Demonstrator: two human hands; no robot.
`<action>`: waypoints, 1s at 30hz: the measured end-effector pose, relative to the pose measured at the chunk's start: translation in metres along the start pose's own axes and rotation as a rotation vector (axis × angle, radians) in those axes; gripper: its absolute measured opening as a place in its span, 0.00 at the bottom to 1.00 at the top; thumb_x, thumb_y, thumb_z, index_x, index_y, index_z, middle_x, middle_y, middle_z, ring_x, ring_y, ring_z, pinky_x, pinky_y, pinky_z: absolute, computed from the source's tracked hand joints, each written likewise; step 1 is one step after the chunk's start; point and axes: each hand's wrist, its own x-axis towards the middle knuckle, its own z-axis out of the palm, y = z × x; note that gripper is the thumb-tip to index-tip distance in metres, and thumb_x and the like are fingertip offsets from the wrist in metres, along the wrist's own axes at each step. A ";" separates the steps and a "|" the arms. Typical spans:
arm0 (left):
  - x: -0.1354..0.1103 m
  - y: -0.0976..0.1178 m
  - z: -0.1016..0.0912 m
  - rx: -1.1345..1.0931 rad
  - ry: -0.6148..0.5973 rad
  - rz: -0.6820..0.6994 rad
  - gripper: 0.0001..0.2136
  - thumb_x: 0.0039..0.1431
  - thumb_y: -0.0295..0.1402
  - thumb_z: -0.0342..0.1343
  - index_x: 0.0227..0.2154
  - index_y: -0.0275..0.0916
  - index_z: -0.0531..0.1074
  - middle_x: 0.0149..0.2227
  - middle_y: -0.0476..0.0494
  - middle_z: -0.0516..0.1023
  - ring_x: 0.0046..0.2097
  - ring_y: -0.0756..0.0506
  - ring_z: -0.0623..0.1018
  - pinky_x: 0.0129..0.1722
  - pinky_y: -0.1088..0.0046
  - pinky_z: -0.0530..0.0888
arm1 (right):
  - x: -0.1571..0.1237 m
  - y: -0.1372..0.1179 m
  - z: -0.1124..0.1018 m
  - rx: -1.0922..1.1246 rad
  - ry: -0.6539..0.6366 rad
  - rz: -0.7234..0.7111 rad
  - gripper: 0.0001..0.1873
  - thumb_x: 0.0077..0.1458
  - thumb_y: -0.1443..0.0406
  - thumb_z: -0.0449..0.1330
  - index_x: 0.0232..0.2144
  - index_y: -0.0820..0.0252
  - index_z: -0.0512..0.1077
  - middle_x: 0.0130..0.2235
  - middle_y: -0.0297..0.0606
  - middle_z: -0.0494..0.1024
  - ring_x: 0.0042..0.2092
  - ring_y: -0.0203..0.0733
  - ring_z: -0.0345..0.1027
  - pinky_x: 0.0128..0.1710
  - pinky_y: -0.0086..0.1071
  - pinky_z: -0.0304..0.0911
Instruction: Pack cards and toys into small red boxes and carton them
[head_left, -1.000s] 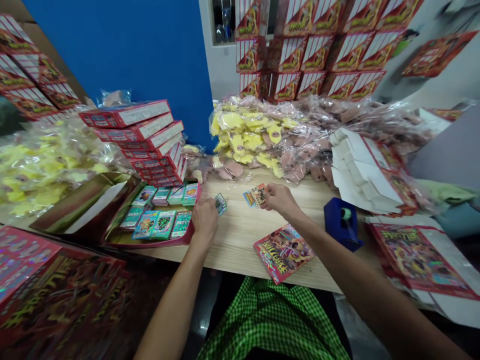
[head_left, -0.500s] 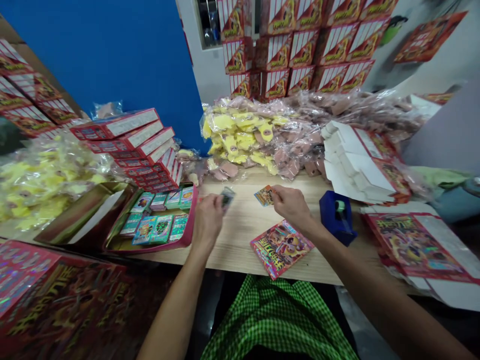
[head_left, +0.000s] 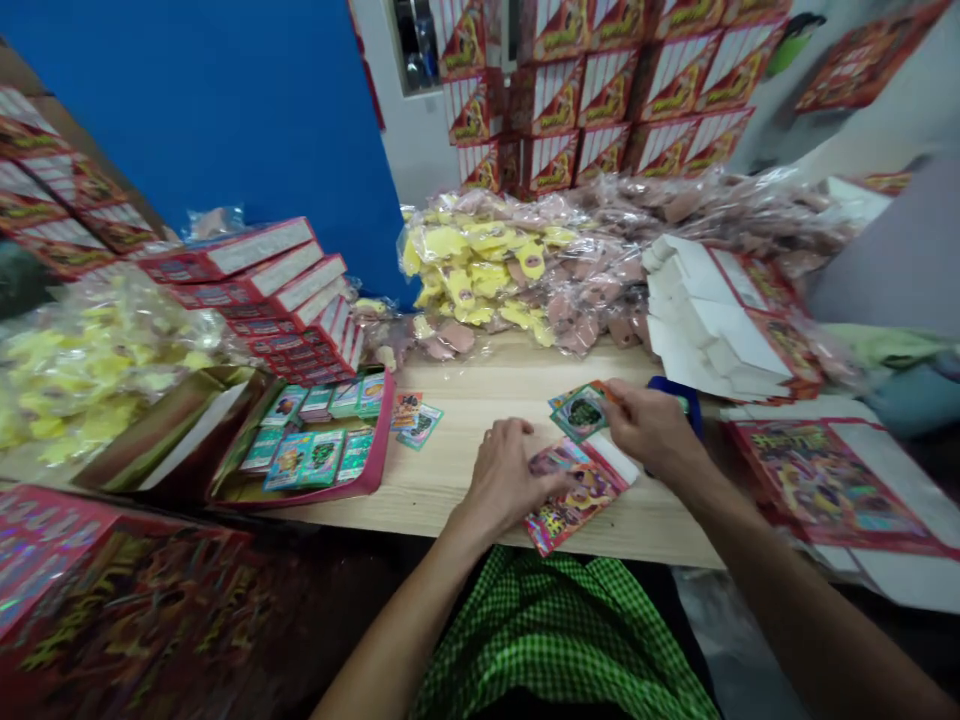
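Observation:
My right hand pinches a small fan of trading cards, a green-bordered one in front, over the tabletop. Just below lies a colourful printed flat box, a white flap showing at its upper right edge. My left hand rests at that box's left side, thumb stretched across its print and fingers arched apart from the thumb. Two loose cards, one orange and one green, lie beside a pink-rimmed box holding several stacks of cards.
A blue tape dispenser is partly hidden behind my right hand. Red-and-white boxes are stacked at left. Bagged yellow pieces and pink ones line the back. Folded cartons and printed flat packaging lie at right.
My left hand has let go of its card and moved right to the flat box. Two cards now lie by the pink-rimmed box. A green card has joined those in my right hand.

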 end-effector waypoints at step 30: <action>-0.013 -0.008 0.032 -0.173 0.484 0.303 0.55 0.45 0.40 0.72 0.71 0.43 0.42 0.64 0.30 0.60 0.64 0.29 0.66 0.62 0.44 0.68 | -0.058 -0.040 -0.037 -0.087 0.156 -0.442 0.25 0.67 0.69 0.53 0.64 0.56 0.59 0.65 0.55 0.63 0.65 0.61 0.60 0.61 0.63 0.63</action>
